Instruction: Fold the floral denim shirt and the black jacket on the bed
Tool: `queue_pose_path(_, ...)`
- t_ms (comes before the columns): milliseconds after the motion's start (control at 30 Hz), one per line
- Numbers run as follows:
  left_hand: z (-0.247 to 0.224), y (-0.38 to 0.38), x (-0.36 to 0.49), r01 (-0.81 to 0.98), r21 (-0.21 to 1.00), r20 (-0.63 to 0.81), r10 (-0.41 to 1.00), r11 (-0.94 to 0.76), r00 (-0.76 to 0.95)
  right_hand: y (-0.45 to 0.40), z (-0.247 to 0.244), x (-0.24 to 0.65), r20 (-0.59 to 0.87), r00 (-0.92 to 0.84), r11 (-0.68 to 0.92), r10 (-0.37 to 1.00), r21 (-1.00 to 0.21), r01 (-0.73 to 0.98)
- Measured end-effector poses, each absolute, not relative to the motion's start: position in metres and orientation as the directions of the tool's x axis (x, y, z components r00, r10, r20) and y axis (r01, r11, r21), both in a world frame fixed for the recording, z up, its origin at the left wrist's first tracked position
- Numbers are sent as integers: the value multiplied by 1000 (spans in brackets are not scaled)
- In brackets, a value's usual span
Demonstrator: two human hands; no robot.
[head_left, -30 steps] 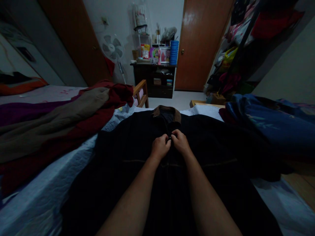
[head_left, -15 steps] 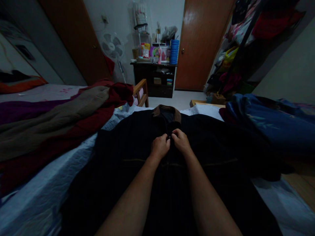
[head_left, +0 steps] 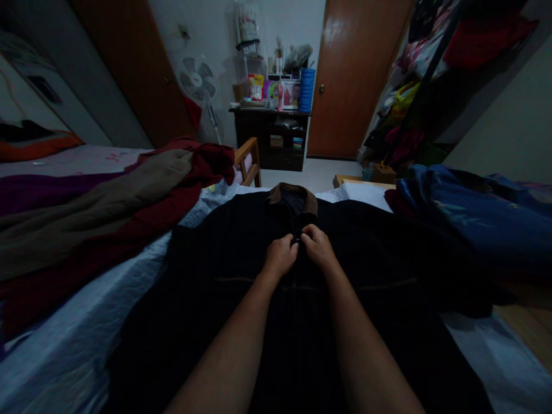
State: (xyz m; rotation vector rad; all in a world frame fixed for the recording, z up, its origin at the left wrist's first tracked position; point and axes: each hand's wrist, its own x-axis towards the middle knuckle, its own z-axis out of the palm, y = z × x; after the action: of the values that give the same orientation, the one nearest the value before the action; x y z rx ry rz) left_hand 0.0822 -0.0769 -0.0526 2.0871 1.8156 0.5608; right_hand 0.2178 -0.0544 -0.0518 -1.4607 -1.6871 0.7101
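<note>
A dark jacket (head_left: 241,247) with a brown collar (head_left: 311,202) lies spread front side up on the bed. Its collar points away from me, and a light seam line runs across the chest. At the front opening just below the collar, my left hand (head_left: 280,254) is closed in a pinch on the jacket's front edge. My right hand (head_left: 318,244) pinches the opposite edge, close beside it. A small shiny piece, perhaps a zipper pull or button, shows between the fingertips; its kind is too small to tell.
Red, grey-brown and purple clothes (head_left: 142,190) are heaped on the left. Folded blue jeans (head_left: 474,213) lie at the right. Under the jacket is a pale bedspread (head_left: 142,293). Beyond the bed stand a wooden chair (head_left: 254,161), a dark cabinet (head_left: 268,155) and a fan (head_left: 199,80).
Both hands stay at the same spot on the jacket front, with only a very slight shift of the fingers. The view has moved a little.
</note>
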Motion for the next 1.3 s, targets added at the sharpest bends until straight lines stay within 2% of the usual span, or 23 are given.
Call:
queue_pose_path(167,-46,-77,79,840,520,72,988,-156,139,-55,-49,218,206,-43,196,978,-815,545)
queue_pose_path(433,-56,-69,72,640,734,109,970,-227,219,-55,-52,217,101,-37,104,994,-812,574)
queue_pose_path(533,-65,-65,71,496,843,99,967,-208,237,-55,-53,215,83,-18,76,996,-775,628)
queue_pose_path(667,-71,-62,69,256,966,-28,970,-36,241,-55,-55,213,104,-14,86,994,-733,675)
queue_pose_path(767,-70,-62,70,144,981,-158,967,130,202,-53,-57,212,91,-9,72,996,-720,690)
queue_pose_path(867,-68,-63,74,75,973,-228,958,218,172,-53,-59,213,77,10,49,997,-734,677)
queue_pose_path(1300,-61,-66,79,111,974,-205,976,196,73,-54,-65,213,158,71,94,985,-833,546)
